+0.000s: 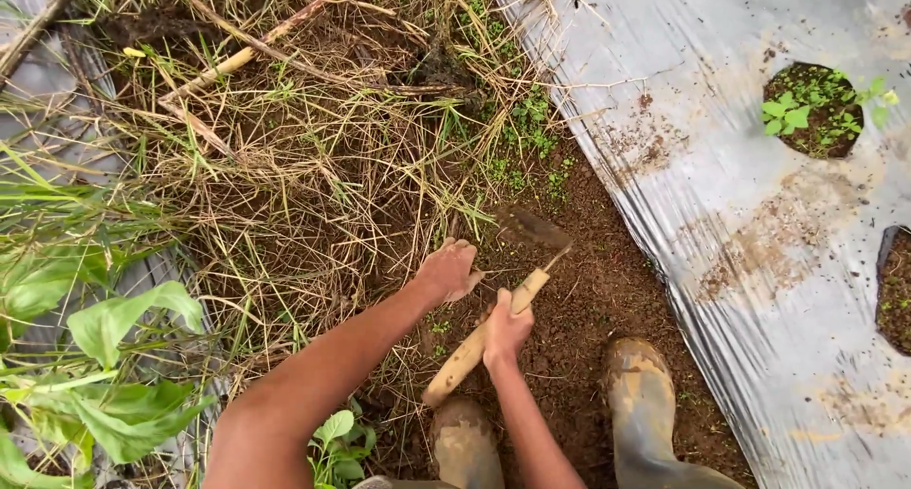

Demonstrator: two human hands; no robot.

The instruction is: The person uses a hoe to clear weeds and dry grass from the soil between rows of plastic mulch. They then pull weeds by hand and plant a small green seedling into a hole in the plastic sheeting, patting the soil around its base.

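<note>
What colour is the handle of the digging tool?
Pale tan wood handle, smeared with soil, held in the right hand; head view.

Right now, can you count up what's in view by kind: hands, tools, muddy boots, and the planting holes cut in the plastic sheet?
Bare hands: 2, left hand and right hand
Wooden-handled hand hoe: 1, gripped by the right hand
Mud-caked rubber boots: 2, one and the other
Planting holes in the silver plastic mulch sheet: 2, one and another cut off at the edge
Total: 7

Head camera looks steeply down, close over the soil (607,299).
</note>
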